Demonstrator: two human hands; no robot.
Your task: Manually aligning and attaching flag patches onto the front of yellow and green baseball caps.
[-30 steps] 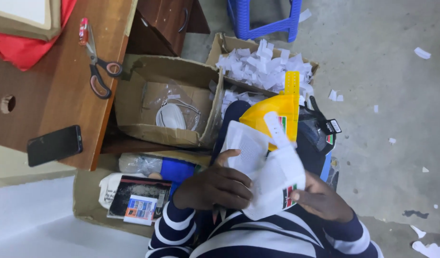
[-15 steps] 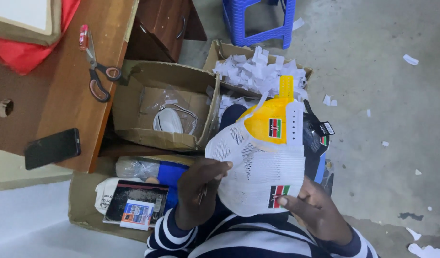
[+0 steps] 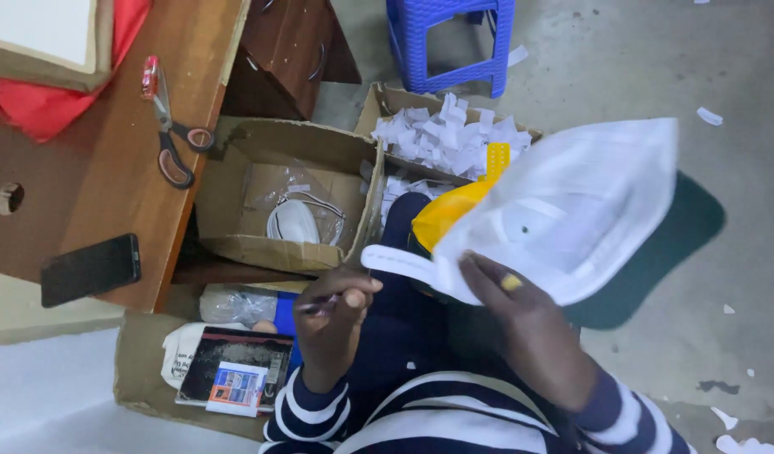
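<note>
My right hand [image 3: 521,328] grips a white cap [image 3: 572,210] by its lower edge and holds it up with the inside facing me. A dark green brim [image 3: 681,235] shows behind the cap. A white strap [image 3: 395,259] sticks out to the left of it. My left hand [image 3: 332,315] is just below that strap. Its thumb and fingers are pinched on a small thin thing that I cannot make out. A yellow cap [image 3: 446,217] lies on my lap behind the white one.
An open cardboard box [image 3: 236,244] holds a white mask in plastic. A second box [image 3: 446,139] is full of white paper scraps. Scissors [image 3: 173,139] and a black phone [image 3: 89,269] lie on the wooden desk [image 3: 84,193]. A blue stool [image 3: 450,42] stands ahead. A booklet [image 3: 236,374] lies in a low box.
The white cap has been lifted up and to the right, opened toward me, in my right hand. My left hand has let go of the cap's body and dropped below the strap.
</note>
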